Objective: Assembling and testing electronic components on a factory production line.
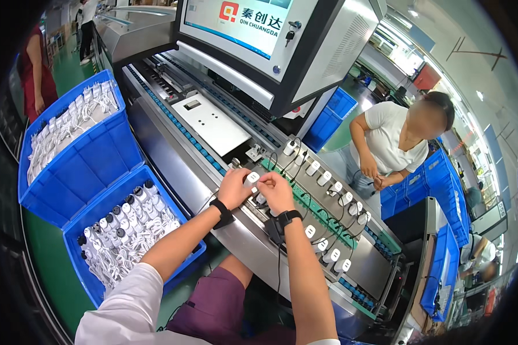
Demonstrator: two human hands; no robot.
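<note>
My left hand is closed on a white charger at the near-left end of a metal fixture. Beside it my right hand has its fingers pinched together close to the charger; what they hold is hidden. Another small white piece shows partly beneath my right hand. A green circuit strip with short black cables runs along the fixture. White chargers stand in a far row and a near row on both sides of the strip.
At left stand two blue crates, an upper one and a lower one, with white corded chargers. A monitor cabinet rises beyond the conveyor. A seated co-worker is at the far right. A black cord hangs from my right wristband.
</note>
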